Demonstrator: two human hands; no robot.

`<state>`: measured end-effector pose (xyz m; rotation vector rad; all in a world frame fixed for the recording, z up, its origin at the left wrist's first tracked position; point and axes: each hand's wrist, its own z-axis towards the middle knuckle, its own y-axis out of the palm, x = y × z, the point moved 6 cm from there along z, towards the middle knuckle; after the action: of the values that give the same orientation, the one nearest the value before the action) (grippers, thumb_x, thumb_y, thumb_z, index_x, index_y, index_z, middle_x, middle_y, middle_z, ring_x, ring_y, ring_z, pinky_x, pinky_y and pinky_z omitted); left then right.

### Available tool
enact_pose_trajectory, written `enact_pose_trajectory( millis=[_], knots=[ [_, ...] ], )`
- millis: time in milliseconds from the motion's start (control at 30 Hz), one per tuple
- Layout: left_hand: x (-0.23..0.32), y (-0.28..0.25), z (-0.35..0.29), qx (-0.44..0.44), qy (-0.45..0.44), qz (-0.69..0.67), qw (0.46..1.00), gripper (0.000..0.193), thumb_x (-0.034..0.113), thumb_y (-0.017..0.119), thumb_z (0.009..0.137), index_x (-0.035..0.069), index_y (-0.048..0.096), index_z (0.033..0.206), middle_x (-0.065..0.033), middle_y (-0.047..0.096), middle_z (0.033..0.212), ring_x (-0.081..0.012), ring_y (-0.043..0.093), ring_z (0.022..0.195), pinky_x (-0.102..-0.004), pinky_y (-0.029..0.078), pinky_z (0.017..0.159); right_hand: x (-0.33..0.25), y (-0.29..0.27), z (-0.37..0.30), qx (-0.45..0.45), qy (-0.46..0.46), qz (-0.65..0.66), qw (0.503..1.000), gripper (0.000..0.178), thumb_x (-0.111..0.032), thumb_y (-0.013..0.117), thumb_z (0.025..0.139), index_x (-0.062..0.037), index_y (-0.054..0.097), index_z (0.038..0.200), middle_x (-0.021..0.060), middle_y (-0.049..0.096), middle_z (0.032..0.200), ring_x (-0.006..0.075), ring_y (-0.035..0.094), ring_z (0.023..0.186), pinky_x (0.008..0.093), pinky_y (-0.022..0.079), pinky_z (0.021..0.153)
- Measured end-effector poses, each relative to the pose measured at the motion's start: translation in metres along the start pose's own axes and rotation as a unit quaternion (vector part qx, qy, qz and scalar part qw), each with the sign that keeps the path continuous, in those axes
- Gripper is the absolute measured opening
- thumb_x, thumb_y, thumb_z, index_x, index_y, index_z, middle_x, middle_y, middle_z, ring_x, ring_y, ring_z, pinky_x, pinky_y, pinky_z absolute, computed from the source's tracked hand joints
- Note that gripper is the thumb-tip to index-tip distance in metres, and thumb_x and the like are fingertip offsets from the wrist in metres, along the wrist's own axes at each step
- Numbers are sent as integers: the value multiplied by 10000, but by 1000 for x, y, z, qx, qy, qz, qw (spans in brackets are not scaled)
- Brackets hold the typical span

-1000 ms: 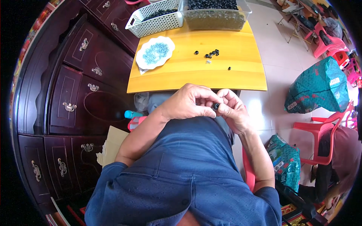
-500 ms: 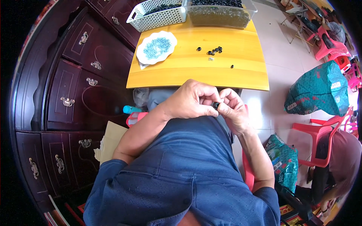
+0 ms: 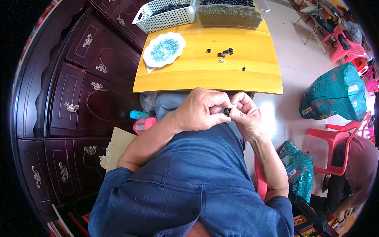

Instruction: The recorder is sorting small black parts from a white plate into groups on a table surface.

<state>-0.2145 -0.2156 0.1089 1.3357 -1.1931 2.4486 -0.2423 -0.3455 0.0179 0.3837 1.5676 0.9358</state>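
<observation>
A small round black part [image 3: 227,111] is pinched between my two hands, just off the near edge of the yellow table [image 3: 185,81]. My left hand [image 3: 201,108] grips it from the left between thumb and forefinger. From the right, the thumb and fingertips of my right hand [image 3: 246,114] close on the same part. Fingers hide much of it. On the tabletop lie several similar black parts [image 3: 226,53], a tiny heap of clear or silvery bits [image 3: 221,61], and single black parts [image 3: 209,50] set apart.
A white scalloped plate [image 3: 148,57] of small bluish clear pieces sits at the table's left. Behind stand a white perforated basket [image 3: 169,23] and a clear bin [image 3: 229,21] of black parts. Dark cabinets [image 3: 114,106] line the left; teal sacks [image 3: 331,93] and red chairs [image 3: 331,142] the right.
Both hands have dropped very slightly toward me in the picture, still pinching the black part together. The things on the table lie as before.
</observation>
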Motion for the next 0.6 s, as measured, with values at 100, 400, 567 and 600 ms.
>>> enact_pose_trajectory(
  millis=[100, 400, 567, 600],
  knots=[
    [-1, 0, 1, -15, -19, -5, 1000, 206, 100, 835, 716, 88, 708, 877, -12, 545, 638, -141, 526, 582, -292, 405, 550, -2, 3, 0, 5, 1, 6, 1000, 254, -84, 754, 882, -98, 561, 1045, 0, 661, 938, 81, 613, 848, 235, 479, 758],
    [1, 3, 1, 66, -30, -18, 997, 310, 28, 798, 715, 86, 712, 1008, -19, 518, 670, -136, 503, 576, -283, 419, 520, -7, 13, 3, 24, -23, 18, 999, 243, -128, 713, 916, -54, 589, 1112, 51, 668, 1011, 115, 626, 938, 278, 492, 837],
    [11, -1, 2, 93, -20, 45, 994, 315, 17, 814, 743, 55, 722, 1042, -65, 642, 834, -171, 604, 697, -277, 482, 638, 3, 5, 2, 37, 11, 80, 996, 238, -146, 666, 949, -49, 676, 1166, 84, 698, 1111, 178, 648, 1050, 342, 504, 940],
    [10, 0, 2, 93, -20, 45, 994, 315, 17, 814, 743, 55, 722, 1042, -65, 642, 834, -171, 604, 697, -277, 482, 638, 3, 4, 1, 37, 11, 80, 996, 238, -146, 666, 949, -49, 676, 1166, 84, 698, 1111, 178, 648, 1050, 342, 504, 940]
  ],
)
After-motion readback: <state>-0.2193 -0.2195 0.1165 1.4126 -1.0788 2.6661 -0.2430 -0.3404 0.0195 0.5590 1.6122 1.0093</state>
